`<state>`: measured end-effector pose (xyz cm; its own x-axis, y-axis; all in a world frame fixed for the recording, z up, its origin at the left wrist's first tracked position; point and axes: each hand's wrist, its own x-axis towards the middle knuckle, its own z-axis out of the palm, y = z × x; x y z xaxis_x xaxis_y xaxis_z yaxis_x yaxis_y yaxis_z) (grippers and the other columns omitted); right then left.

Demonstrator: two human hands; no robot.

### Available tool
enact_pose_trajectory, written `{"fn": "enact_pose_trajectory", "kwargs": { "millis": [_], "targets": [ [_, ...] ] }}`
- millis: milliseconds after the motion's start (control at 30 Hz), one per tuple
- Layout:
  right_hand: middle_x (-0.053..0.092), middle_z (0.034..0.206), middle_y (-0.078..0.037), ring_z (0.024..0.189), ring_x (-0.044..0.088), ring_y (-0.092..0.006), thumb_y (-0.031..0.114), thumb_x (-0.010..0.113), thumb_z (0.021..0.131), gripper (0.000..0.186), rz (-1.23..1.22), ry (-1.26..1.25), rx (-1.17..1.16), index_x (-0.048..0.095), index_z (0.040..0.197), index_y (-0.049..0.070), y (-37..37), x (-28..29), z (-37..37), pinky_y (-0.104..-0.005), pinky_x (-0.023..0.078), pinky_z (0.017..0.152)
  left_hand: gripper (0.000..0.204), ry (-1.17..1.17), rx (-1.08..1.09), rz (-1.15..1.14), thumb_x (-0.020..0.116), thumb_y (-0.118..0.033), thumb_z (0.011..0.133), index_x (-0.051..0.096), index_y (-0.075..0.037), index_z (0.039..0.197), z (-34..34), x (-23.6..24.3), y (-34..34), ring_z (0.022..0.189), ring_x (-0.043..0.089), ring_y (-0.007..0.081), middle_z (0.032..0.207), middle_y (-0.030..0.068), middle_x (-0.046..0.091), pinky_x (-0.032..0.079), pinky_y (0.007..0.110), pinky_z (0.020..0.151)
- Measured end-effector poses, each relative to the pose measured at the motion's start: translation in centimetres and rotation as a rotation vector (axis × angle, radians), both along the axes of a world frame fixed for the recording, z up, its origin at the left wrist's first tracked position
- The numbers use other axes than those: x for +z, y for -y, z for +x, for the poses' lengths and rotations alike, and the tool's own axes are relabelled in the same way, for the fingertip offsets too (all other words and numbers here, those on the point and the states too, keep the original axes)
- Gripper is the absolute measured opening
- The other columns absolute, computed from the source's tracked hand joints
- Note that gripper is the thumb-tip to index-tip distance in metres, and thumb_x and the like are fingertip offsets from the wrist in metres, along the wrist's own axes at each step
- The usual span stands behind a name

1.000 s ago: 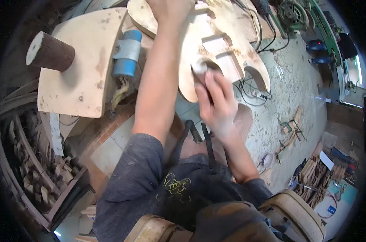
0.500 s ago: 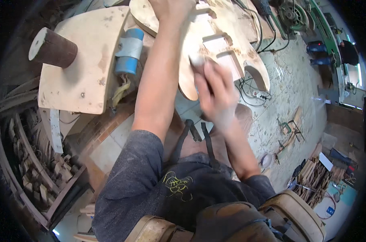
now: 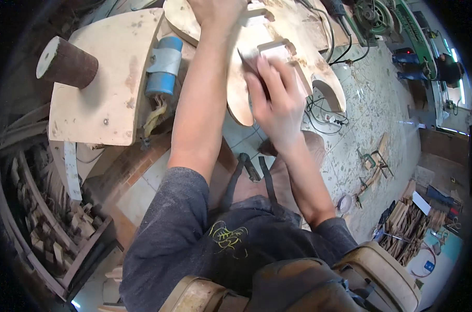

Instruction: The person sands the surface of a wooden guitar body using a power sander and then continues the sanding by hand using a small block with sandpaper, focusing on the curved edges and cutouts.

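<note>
Under both hands, guitar-shaped wooden body (image 3: 298, 57), right hand (image 3: 277, 99) pressing sanding pad (image 3: 249, 58)

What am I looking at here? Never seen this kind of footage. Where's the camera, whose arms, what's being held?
There is no machine here: a person works with two bare hands. The single view comes from a wide fisheye camera worn on the person's head, looking down, so straight edges bend near the rim and both forearms enter from below. The left hand reaches up to the top edge and rests on a pale, curvy wooden cutout with rectangular pockets routed into it. The right hand presses flat on that wood, covering a small pad or block; I cannot tell exactly what it is. To the left are a plywood board, a dark wooden cylinder and a blue cylinder. Black cables lie on the floor below.
</note>
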<state>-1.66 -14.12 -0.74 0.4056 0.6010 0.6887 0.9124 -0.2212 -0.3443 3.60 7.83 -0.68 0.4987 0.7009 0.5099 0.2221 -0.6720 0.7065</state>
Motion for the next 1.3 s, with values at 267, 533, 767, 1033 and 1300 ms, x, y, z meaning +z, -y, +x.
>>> {"fn": "enact_pose_trajectory", "kwargs": {
  "millis": [267,533,767,1033,1300],
  "targets": [
    [0.068,0.111,-0.019,0.086,0.074,-0.0301,0.006,0.077,0.088,0.026,0.031,-0.008,0.088,0.071,0.112,-0.003,-1.0,0.6,0.2,-0.0360,0.061,0.067,0.032,0.218,-0.178,-0.398,0.073,-0.016,0.079,0.070,0.000,0.107,-1.9,2.4,0.8,0.080,0.070,0.0389,0.087,0.0207,0.073,0.055,0.050,0.075],
    [0.069,0.113,-0.018,0.089,0.074,-0.0315,0.003,0.080,0.084,0.034,0.117,-0.099,0.117,0.070,0.117,-0.002,1.3,-1.0,-0.7,-0.0355,0.061,0.071,0.038,0.019,0.010,0.005,0.075,-0.018,0.078,0.072,-0.006,0.114,-0.7,1.1,-0.1,0.079,0.071,0.0349,0.088,0.0188,0.074,0.057,0.045,0.073],
    [0.069,0.113,-0.017,0.093,0.074,-0.0310,0.003,0.081,0.083,0.037,0.073,-0.176,0.175,0.070,0.118,-0.001,1.6,-0.6,-0.7,-0.0351,0.062,0.077,0.044,0.070,0.010,-0.050,0.077,-0.022,0.075,0.072,-0.007,0.117,-1.2,1.4,-0.3,0.082,0.071,0.0344,0.090,0.0169,0.075,0.057,0.045,0.074],
    [0.071,0.113,-0.017,0.093,0.074,-0.0311,0.003,0.084,0.080,0.036,0.060,-0.230,0.324,0.072,0.113,-0.002,2.8,-1.3,0.2,-0.0356,0.061,0.078,0.046,0.231,-0.159,-0.477,0.076,-0.022,0.076,0.071,-0.008,0.120,-1.5,1.0,-0.1,0.095,0.070,0.0364,0.102,0.0191,0.074,0.055,0.047,0.084],
    [0.071,0.112,-0.017,0.094,0.073,-0.0303,0.002,0.083,0.080,0.036,0.086,-0.267,0.342,0.072,0.115,-0.001,3.1,-1.3,0.1,-0.0354,0.060,0.077,0.054,-0.158,0.129,0.098,0.077,-0.031,0.078,0.069,-0.007,0.126,-0.5,-0.2,-1.6,0.103,0.068,0.0382,0.110,0.0219,0.073,0.053,0.050,0.091]
  ]
}}
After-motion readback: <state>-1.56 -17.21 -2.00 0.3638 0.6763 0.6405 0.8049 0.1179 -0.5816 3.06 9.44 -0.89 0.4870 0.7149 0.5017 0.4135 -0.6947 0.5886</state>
